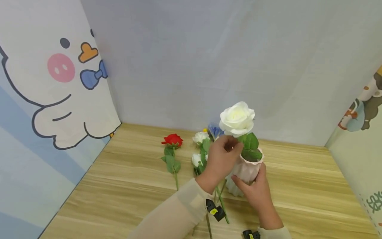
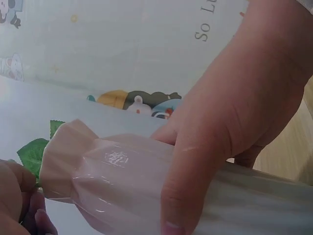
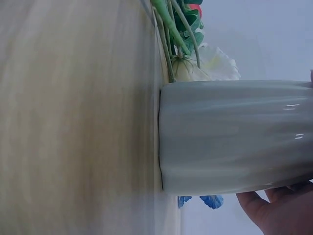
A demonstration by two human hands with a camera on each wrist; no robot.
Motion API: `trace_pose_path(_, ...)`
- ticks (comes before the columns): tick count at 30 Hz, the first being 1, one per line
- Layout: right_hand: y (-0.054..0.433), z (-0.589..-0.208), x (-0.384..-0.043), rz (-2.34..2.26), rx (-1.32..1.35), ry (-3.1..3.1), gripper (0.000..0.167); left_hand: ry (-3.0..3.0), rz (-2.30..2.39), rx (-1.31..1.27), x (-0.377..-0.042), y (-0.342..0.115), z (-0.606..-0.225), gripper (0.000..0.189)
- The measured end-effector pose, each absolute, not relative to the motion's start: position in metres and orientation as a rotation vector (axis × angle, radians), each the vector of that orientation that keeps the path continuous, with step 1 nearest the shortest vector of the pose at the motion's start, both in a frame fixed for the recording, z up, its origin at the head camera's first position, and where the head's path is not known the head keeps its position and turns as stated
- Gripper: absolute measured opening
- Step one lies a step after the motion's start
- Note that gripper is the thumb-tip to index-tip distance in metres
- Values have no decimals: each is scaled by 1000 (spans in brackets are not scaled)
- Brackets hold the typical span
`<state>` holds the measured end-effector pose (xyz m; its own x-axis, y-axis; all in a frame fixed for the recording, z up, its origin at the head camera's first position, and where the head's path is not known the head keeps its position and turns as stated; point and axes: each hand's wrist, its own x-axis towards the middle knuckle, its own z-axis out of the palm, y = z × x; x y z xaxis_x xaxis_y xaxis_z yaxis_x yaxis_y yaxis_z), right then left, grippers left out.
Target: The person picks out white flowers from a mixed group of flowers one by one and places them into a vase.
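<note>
Above the mouth of a pale pink ribbed vase [image 1: 246, 169] stands a large white rose [image 1: 237, 119], its green leaves [image 1: 250, 141] at the rim. My left hand [image 1: 222, 157] pinches the rose just under the bloom, and its fingertips [image 2: 43, 215] show beside the vase mouth in the left wrist view. The lower stem is hidden by the vase. My right hand [image 1: 258, 192] grips the vase's right side, with the thumb across its front. That grip [image 2: 205, 142] fills much of the left wrist view. In the right wrist view the vase base [image 3: 168, 139] meets the table.
On the wooden table [image 1: 125, 186], a red rose [image 1: 173, 140] lies to the left. Nearer the vase lie white flowers [image 1: 200, 137] with green stems and a blue flower [image 1: 216, 131]. A grey backdrop [image 1: 194, 66] rises behind; printed cartoon panels [image 1: 71, 109] flank the table.
</note>
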<state>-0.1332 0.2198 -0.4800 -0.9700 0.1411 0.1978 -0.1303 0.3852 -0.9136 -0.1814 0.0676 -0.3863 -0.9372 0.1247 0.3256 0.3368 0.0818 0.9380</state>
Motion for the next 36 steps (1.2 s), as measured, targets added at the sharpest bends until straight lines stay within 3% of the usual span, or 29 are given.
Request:
trace_pose_path(11,219,-479,-133,1630,-20,-2396,91,-2174,-2018,-436,-184,64,-390,10)
trace_pose_path(21,219,-480,-133,1637,-21,-2375,93,-2134,-2001,-420,-186,34,-394,16)
trace_pose_path(36,220,-478,-132,1657,42,-2365,90,-2069,-2120,-159,-163,-6,-424,13)
